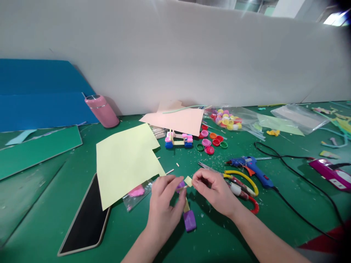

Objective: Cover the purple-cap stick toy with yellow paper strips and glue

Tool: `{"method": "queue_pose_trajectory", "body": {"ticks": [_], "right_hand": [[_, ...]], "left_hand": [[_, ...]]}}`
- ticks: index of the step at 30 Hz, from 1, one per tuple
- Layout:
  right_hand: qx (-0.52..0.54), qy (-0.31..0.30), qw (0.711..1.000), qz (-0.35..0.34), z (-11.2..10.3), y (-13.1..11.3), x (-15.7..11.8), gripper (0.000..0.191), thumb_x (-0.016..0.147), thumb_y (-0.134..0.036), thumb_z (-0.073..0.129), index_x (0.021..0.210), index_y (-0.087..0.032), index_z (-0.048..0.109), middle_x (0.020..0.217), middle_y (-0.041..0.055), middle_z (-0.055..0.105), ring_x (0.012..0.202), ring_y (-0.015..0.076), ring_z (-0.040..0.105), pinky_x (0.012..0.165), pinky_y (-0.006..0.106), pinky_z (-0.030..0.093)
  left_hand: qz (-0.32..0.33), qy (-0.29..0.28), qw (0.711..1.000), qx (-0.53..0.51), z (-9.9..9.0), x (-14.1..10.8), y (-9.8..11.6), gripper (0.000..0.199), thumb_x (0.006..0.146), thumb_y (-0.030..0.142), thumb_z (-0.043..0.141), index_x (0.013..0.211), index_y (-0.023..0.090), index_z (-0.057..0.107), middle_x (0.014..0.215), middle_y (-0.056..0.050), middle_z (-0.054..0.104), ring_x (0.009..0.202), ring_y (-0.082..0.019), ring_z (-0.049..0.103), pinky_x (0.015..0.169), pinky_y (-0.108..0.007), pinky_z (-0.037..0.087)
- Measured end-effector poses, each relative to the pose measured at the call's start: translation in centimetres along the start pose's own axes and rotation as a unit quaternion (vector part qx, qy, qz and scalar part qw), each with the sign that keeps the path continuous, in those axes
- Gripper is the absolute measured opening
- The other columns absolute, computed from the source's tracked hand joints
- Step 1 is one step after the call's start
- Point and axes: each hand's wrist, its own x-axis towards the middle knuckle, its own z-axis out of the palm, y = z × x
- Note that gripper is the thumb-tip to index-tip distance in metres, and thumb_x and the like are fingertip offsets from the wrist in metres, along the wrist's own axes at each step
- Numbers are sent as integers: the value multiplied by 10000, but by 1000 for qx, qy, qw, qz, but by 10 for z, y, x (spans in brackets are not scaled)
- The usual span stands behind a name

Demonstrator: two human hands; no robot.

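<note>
My left hand (166, 206) is closed in a pinch on a thin pale stick (183, 188), with a purple clay lump (180, 185) right behind it, partly hidden by the fingers. Between the thumb and finger of my right hand (214, 190) is a small pale-yellow piece of paper (188, 181), close to the stick's end. Below them a purple clay block (189, 221) rests on the green table, a narrow yellow strip (187, 205) leading up from it. I cannot tell whether the strip joins the upper lump.
Scissors (241, 179) and a blue glue gun (251, 168) with a black cord lie right. Ahead stand a small clay model car (178, 140) and coloured bottle caps (210, 150). Yellow paper (126, 160), a phone (86, 219) and a pink tumbler (102, 111) are left.
</note>
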Motion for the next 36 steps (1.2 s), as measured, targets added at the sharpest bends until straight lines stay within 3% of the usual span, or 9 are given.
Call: {"method": "queue_pose_trajectory", "body": {"ticks": [4, 7, 11, 13, 15, 18, 24, 29, 36], "right_hand": [[16, -16, 1000, 2, 4, -13, -1, 148, 832, -209, 478, 689, -179, 506, 650, -32, 442, 579, 94, 431, 517, 195, 363], [7, -13, 1000, -14, 2, -20, -1, 165, 847, -240, 473, 699, -183, 519, 667, -24, 460, 599, 104, 433, 538, 209, 366], [-44, 32, 999, 8, -13, -8, -10, 156, 871, -296, 444, 809, -205, 554, 677, -13, 498, 598, 120, 443, 523, 221, 373], [-82, 72, 993, 44, -26, 8, -21, 134, 863, -306, 452, 879, -213, 546, 711, 2, 523, 608, 132, 480, 524, 226, 403], [-142, 122, 980, 72, -41, 27, -36, 135, 843, -302, 471, 922, -212, 535, 797, 33, 557, 695, 161, 534, 623, 261, 458], [-253, 135, 952, 105, -61, 54, -63, 214, 802, -291, 507, 1004, -224, 515, 1009, 72, 551, 907, 222, 550, 764, 337, 472], [-385, 87, 909, 135, -77, 74, -87, 466, 731, -227, 497, 1182, -180, 389, 1205, 110, 441, 1105, 256, 455, 940, 410, 384], [-441, 51, 878, 177, -77, 71, -72, 447, 683, -210, 492, 1123, -135, 463, 1082, 119, 541, 1013, 266, 517, 881, 407, 421], [-451, 50, 872, 183, -76, 66, -66, 417, 666, -215, 481, 1077, -149, 505, 1044, 107, 572, 963, 264, 542, 831, 400, 436]], "left_hand": [[70, 20, 993, 96, -6, 2, 5, 262, 705, 66, 589, 937, 188, 581, 839, -80, 591, 763, -220, 535, 654, -370, 401], [62, 30, 995, 77, -10, 6, 9, 180, 713, 72, 579, 834, 203, 606, 764, -56, 602, 735, -214, 528, 648, -363, 389], [-120, 12, 989, -87, -11, 12, 11, 86, 774, 164, 547, 742, 203, 617, 698, -24, 590, 671, -175, 524, 601, -299, 402], [-232, -5, 956, -178, -11, 14, 9, 141, 797, 223, 528, 685, 195, 610, 662, -8, 571, 636, -155, 505, 578, -272, 390], [-319, -9, 916, -244, -10, 15, 6, 186, 796, 268, 533, 642, 191, 605, 629, 7, 550, 619, -140, 479, 575, -255, 370], [-387, 2, 870, -306, -7, 15, 0, 188, 778, 284, 563, 622, 189, 611, 629, 19, 545, 655, -130, 473, 606, -236, 357], [-412, 23, 842, -347, -1, 10, -11, 166, 753, 287, 603, 617, 194, 628, 625, 31, 547, 688, -124, 481, 638, -223, 349], [-429, 42, 833, -345, 0, 3, -14, 133, 728, 314, 628, 665, 200, 656, 612, 30, 547, 670, -129, 481, 626, -232, 353], [-435, 48, 829, -348, 1, 0, -15, 134, 708, 323, 646, 666, 197, 662, 610, 26, 563, 658, -129, 484, 625, -230, 360]]}}
